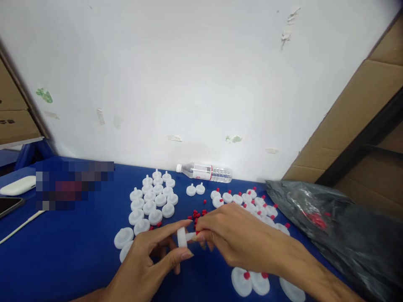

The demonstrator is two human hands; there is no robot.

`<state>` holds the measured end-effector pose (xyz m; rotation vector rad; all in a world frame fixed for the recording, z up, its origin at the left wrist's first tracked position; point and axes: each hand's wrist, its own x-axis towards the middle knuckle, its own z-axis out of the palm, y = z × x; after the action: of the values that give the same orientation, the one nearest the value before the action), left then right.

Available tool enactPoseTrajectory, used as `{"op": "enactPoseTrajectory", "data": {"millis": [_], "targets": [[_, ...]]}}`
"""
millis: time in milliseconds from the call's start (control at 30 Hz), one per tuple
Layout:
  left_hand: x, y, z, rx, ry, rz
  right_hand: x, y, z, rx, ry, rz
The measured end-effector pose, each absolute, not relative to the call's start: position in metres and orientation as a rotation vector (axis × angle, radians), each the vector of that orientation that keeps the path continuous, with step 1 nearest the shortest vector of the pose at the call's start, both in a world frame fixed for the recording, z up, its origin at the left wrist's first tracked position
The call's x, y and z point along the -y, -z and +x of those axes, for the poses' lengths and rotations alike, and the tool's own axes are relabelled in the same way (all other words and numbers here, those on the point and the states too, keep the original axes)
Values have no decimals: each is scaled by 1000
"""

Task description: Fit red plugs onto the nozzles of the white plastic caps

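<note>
My left hand [146, 258] grips a white plastic nozzle cap [181, 238] by its round base, with the spout pointing right. At the spout's tip, the thumb and fingers of my right hand [237, 230] pinch a small red tip cap [197, 233], mostly hidden by the fingers. Whether the red piece sits fully on the spout I cannot tell. Behind my hands lies a small heap of loose red tip caps [195, 214]. To the left stand several white nozzle caps without red tips [149, 207]; on the right are several with red tips [237, 199].
A clear water bottle [204, 172] lies along the white wall on the blue table [63, 247]. At right, a dark plastic bag [346, 235] holds something red. A white case [19, 185], a phone [9, 205] and a cable [22, 226] are at left. Cardboard [349, 113] borders the right.
</note>
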<state>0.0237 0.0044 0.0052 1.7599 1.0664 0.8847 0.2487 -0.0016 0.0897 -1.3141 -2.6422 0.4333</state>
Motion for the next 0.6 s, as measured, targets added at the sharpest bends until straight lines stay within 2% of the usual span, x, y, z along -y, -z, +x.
{"op": "enactPoseTrajectory", "data": {"millis": [200, 433, 600], "targets": [[-1, 5, 20, -953, -1021, 1864, 4, -93, 245, 2561, -703, -1210], [5, 5, 19, -893, -1028, 1879, 5, -92, 245, 2578, -758, -1195], [7, 9, 15, -887, -1081, 1948, 6, -89, 244, 2631, -657, -1168]]}}
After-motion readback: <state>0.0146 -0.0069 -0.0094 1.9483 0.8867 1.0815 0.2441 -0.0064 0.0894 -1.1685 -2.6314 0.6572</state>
